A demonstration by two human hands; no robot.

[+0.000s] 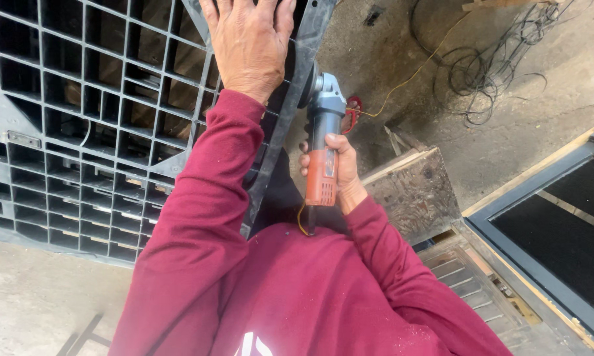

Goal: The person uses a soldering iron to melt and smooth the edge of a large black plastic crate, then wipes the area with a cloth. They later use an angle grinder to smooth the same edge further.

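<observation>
Right hand (339, 165) around angle grinder (323, 138), beside left-hand-pressed (249, 43) pallet (79, 132).

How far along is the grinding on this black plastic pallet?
Done: no finished cut shows; the pallet edge by the tool looks whole. In hand: the left hand lies flat on the pallet, and the right hand has its grip on the orange angle grinder, whose head is at the edge. Left: the cutting itself, it seems.
</observation>
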